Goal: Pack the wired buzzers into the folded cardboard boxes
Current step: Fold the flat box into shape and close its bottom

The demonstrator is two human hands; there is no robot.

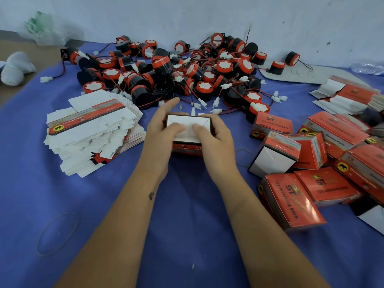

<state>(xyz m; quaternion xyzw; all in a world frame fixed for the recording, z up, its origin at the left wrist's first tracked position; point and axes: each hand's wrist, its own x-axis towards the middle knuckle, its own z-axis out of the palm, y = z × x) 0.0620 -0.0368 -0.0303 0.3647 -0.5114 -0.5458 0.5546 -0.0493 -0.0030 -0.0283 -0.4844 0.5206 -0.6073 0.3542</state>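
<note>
1. Two bare forearms reach in from the bottom edge over a blue cloth point(187, 215) that covers the tabletop; a thin rubber band point(57, 233) lies on the cloth to the left.
2. Both hands hold one red box point(188, 147) at the middle of the cloth. The left hand point(160, 134) wraps its left side and the right hand point(214, 136) its right side, fingers curled round the far edge and both thumbs pressing down on the white top flap (the flap looks folded in, though motion blur hides the detail).
3. Right of the hands, a pile of folded boxes point(311, 169) lies tumbled, most red side up, one showing a white end.
4. Left of the hands sits a fanned stack of flat boxes point(93, 129), white with red printed bands.
5. Just beyond the held box, a heap of buzzers point(182, 73) spreads across the cloth, black bodies with red caps, their red and black wires and white plugs tangled together.
6. Farther right, more flat boxes point(345, 94) lie near the cloth's edge, and two buzzers sit apart on a grey sheet point(301, 76).
7. At the back stands a pale wall point(207, 15), with a crumpled plastic bag point(47, 28) at its left.
</note>
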